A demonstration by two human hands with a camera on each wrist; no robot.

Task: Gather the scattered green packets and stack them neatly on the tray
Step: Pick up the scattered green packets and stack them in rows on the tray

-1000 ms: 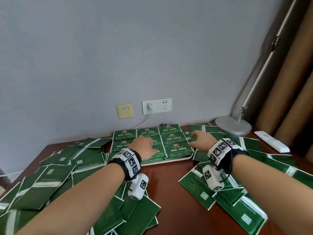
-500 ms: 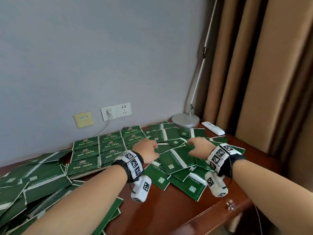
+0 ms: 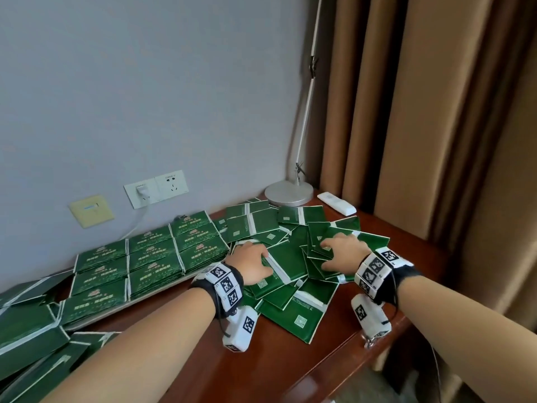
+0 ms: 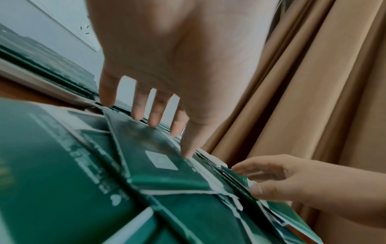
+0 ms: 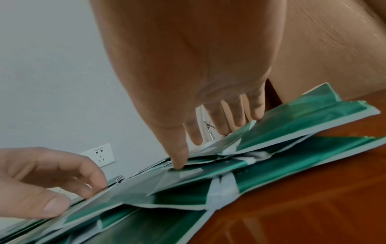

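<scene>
Green packets [image 3: 151, 254] lie in neat rows of stacks on a pale tray [image 3: 116, 308] by the wall. To its right a loose heap of scattered packets [image 3: 293, 257] covers the wooden table. My left hand [image 3: 255, 264] rests on the heap's left side, its spread fingertips [image 4: 154, 123] and thumb touching a packet [image 4: 160, 165]. My right hand [image 3: 334, 254] rests on the heap's right side, fingertips [image 5: 195, 140] and thumb down on overlapping packets [image 5: 271, 132]. Neither hand grips anything.
More loose packets [image 3: 29, 330] are heaped at the table's left end. A lamp base [image 3: 287, 193] and a white remote [image 3: 335, 203] sit behind the heap. Wall sockets [image 3: 157, 189] are above the tray. Tan curtains [image 3: 436, 141] hang past the table's right edge [image 3: 363, 341].
The view swung right. Both hands left the tray's stacks and moved right onto the loose heap, where they now rest spread apart.
</scene>
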